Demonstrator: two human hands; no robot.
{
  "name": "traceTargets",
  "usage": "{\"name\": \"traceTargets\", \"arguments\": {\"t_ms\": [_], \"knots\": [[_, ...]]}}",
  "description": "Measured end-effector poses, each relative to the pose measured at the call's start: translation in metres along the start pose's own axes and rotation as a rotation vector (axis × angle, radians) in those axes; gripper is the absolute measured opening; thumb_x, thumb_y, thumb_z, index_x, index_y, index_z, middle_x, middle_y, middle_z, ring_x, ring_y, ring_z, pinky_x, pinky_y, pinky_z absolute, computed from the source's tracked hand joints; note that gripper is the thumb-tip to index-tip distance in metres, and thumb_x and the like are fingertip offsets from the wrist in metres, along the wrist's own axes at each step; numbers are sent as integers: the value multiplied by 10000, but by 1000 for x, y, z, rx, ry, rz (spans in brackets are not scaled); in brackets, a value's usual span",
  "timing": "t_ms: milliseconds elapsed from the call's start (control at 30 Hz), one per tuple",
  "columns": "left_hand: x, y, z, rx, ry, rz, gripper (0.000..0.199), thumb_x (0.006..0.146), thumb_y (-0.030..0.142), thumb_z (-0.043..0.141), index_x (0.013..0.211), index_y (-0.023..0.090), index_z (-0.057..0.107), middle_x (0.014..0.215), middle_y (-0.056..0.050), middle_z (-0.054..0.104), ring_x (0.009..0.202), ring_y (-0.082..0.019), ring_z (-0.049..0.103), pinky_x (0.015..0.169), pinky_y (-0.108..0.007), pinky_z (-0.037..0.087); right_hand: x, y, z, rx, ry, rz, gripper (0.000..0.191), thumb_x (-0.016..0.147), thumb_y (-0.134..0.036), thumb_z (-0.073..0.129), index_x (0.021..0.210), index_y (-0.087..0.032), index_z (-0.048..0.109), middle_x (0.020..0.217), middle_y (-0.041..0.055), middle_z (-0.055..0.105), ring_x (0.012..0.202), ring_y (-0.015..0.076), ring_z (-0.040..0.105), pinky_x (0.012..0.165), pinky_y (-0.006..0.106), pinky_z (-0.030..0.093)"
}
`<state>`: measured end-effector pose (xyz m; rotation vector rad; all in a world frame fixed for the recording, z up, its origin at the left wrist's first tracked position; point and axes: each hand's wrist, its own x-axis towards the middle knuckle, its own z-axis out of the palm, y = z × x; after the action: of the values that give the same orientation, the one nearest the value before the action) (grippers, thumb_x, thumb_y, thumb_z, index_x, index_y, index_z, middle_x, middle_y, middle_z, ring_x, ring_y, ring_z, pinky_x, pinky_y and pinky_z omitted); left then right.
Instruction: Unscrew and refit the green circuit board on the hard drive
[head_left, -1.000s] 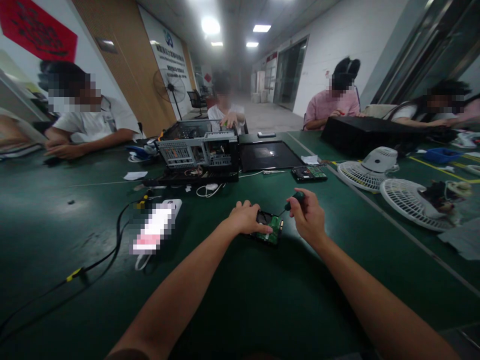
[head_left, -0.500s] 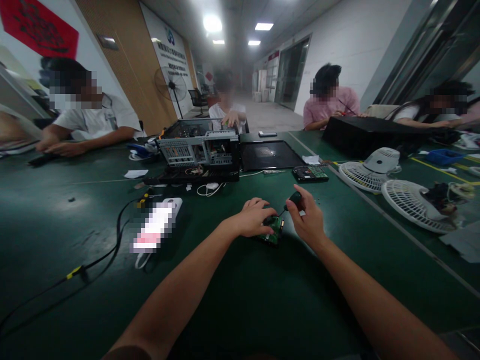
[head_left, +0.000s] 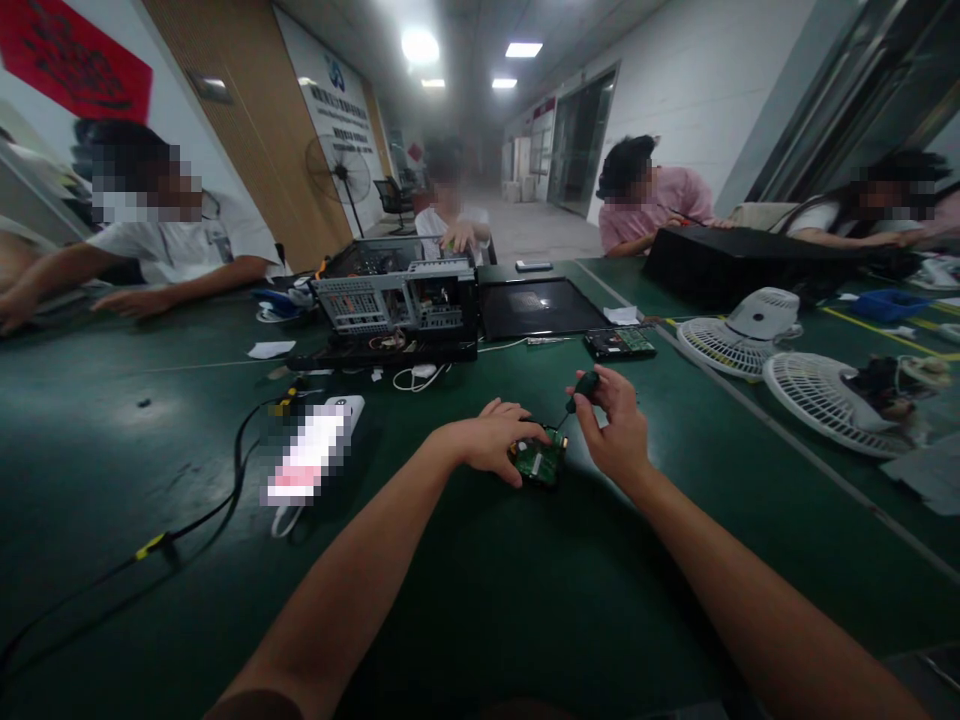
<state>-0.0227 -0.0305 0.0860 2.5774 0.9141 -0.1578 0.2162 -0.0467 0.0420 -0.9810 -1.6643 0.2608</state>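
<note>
On the dark green table [head_left: 480,600], an opened computer case [head_left: 390,300] stands beyond the working area, a little left of centre, partly hiding a seated person in white [head_left: 442,225] whose hand rests at its top edge. A flat black panel [head_left: 551,308] lies beside it, with a second hard drive [head_left: 619,343] near the panel's closer right corner. A white cable [head_left: 424,371] curls in front of the case. Off to the left lie a phone [head_left: 322,445], its screen blurred out, and a black cable [head_left: 152,546] with yellow parts. Two white fan parts [head_left: 814,405] sit to the right, and behind them a large black box [head_left: 720,262] covers part of a worker in pink [head_left: 664,205]. The hard drive [head_left: 541,464] being worked on lies on the table between the two hands, green circuit board upward. The left hand [head_left: 495,440] comes in low from the side, palm down, covering its left part; thumb and forefinger are spread across it, though how firmly they hold is unclear. The right hand [head_left: 619,425] is raised, fingers closed around the handle of a screwdriver [head_left: 583,388], whose shaft slants down-left toward the board's far right corner; whether the tip touches cannot be told.
</note>
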Motion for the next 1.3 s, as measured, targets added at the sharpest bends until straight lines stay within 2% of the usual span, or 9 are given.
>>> {"name": "traceTargets", "arguments": {"t_ms": [133, 267, 500, 667, 800, 933, 1067, 1133, 1300], "knots": [[4, 6, 2, 4, 26, -13, 722, 802, 595, 718, 1459, 392, 498, 1604, -87, 347, 1497, -375, 260, 1218, -610, 43, -1, 4, 0, -49, 45, -21, 483, 938, -320, 642, 1376, -263, 448, 1255, 115, 681, 1014, 231, 729, 911, 463, 608], [10, 11, 6, 12, 60, -27, 731, 820, 618, 689, 1481, 374, 489, 1598, -116, 352, 1483, -395, 285, 1210, -617, 76, 0, 5, -4, -121, 46, -60, 485, 930, -299, 651, 1374, -256, 459, 1168, 96, 705, 964, 228, 723, 899, 468, 603], [13, 9, 7, 12, 75, -23, 733, 818, 665, 675, 1479, 399, 499, 1612, -94, 356, 1481, -397, 297, 1203, -608, 100, 6, 7, -10, -283, 91, -115, 393, 928, -315, 644, 1304, -266, 539, 1217, 105, 641, 865, 208, 679, 808, 444, 606], [14, 9, 7, 16, 70, -18, 745, 827, 677, 660, 1494, 395, 483, 1621, -124, 342, 1492, -405, 284, 1185, -621, 148, 7, 5, -13, -294, 80, -128, 393, 922, -314, 646, 1298, -261, 547, 1208, 102, 643, 844, 204, 669, 795, 428, 597], [14, 12, 8, 8, 64, -65, 743, 821, 680, 665, 1491, 415, 480, 1638, -112, 318, 1490, -418, 281, 1177, -661, 117, 6, 2, -13, -282, 47, -110, 412, 931, -321, 619, 1327, -266, 521, 1189, 92, 663, 839, 208, 668, 810, 432, 590], [13, 14, 8, 10, 63, -97, 753, 813, 681, 673, 1491, 418, 477, 1637, -108, 323, 1478, -422, 299, 1177, -672, 109, 6, -1, -12, -293, 66, -107, 413, 914, -330, 661, 1306, -268, 545, 1102, 71, 658, 786, 193, 651, 799, 426, 584], [14, 16, 9, 29, 78, -98, 744, 828, 700, 642, 1496, 422, 470, 1621, -115, 346, 1469, -429, 313, 1173, -680, 109, 8, -6, -12, -288, 44, -145, 424, 916, -312, 663, 1329, -284, 572, 1019, 59, 630, 817, 205, 647, 813, 428, 586], [15, 17, 10, 48, 92, -101, 726, 850, 693, 620, 1501, 412, 466, 1606, -127, 365, 1467, -430, 316, 1173, -681, 109, 8, -6, -12, -289, 23, -162, 455, 932, -290, 633, 1380, -298, 551, 1050, 67, 623, 860, 212, 657, 841, 437, 589], [14, 19, 10, 65, 108, -92, 690, 880, 688, 584, 1499, 407, 466, 1605, -128, 371, 1486, -419, 290, 1178, -663, 123, 6, 2, -8, -229, 20, -145, 483, 961, -269, 580, 1435, -285, 489, 1320, 119, 595, 1024, 236, 679, 919, 469, 594]]}}
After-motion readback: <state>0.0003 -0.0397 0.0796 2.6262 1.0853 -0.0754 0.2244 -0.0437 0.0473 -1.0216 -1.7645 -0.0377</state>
